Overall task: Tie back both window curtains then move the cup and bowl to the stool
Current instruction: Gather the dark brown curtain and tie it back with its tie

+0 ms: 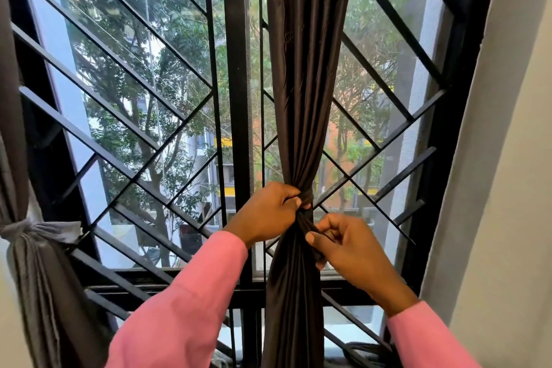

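Note:
A dark brown curtain [304, 75] hangs in the middle of the window, gathered into a narrow bunch at hand height. My left hand [268, 210] is closed around the bunch from its left side. Just below and to the right, my right hand [349, 248] pinches a dark strip of fabric [307, 222] wrapped at the gathered point. A second, grey curtain [33, 272] at the far left edge is bound by a pale tie [41, 231] fixed to the grille. The cup, bowl and stool are out of view.
Black diagonal grille bars [128, 116] cover the window, with a thick black centre post [236, 98]. A pale wall [507, 188] stands close on the right. A dark cable coil [367, 352] lies on the sill at the bottom right.

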